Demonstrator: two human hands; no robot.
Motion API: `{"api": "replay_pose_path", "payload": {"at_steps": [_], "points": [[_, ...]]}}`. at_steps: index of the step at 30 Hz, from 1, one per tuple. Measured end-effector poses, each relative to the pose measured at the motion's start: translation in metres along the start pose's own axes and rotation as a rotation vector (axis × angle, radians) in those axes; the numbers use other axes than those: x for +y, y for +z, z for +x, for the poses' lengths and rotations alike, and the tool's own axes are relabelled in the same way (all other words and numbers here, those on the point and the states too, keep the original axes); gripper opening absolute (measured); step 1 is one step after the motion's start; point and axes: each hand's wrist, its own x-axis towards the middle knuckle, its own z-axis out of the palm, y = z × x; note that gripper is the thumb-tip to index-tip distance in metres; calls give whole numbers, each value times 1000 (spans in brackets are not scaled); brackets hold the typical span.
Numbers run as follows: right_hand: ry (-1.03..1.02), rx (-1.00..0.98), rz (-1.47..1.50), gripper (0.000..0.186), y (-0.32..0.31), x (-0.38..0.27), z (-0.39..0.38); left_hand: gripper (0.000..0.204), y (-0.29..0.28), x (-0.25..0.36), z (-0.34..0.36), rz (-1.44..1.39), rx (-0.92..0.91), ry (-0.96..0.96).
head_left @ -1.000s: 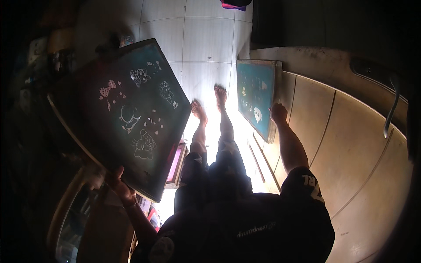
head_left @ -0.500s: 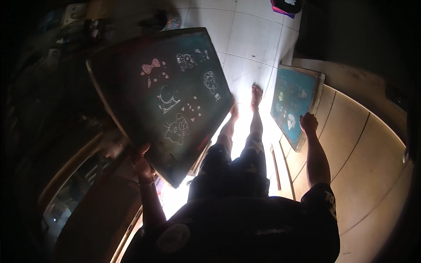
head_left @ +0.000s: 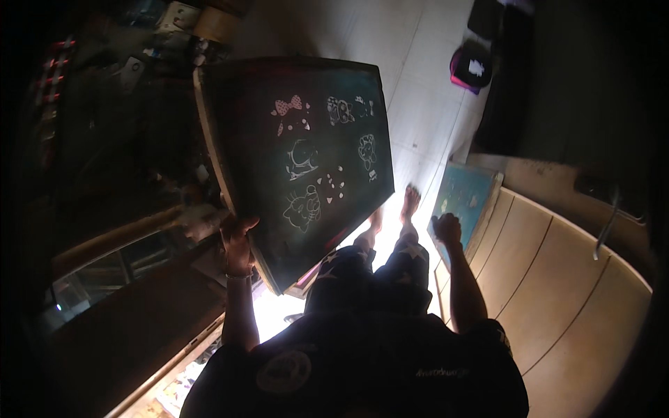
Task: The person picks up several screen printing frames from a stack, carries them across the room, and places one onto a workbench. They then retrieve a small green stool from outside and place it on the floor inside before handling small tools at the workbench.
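My left hand grips the lower left edge of a large screen-printing frame, thumb over its front. The frame stands tilted in front of me, with a wooden rim and a dark green screen bearing pale cartoon figures and a pink bow. No hand shows on its right side. My right hand is closed in a fist with nothing visible in it. It hovers in front of a smaller blue-green screen frame and hides part of it. That smaller frame leans at the right against a wooden panel.
Pale tiled floor stretches ahead, with my bare feet on it. The curved wooden panel fills the right side. A black, pink and purple item lies at the far right. Dim clutter and a wood-edged glass case stand at the left.
The large frame has swung more upright and shifted right in view, still in my left hand. My right hand has moved left and lower in view, still closed.
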Motion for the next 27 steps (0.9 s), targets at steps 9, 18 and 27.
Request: {"api": "replay_pose_path", "payload": {"at_steps": [9,18,27], "points": [[-79,-58,642,30,-16,-62,19,13,-5,-36,27,-191,-42,-2],[-87,115,959,29,24,-81,72,19,8,-51,26,-537,-122,48],[-373,-490,2052,81,53,-79,114,28,18,-106,50,-852,-252,-94]]}}
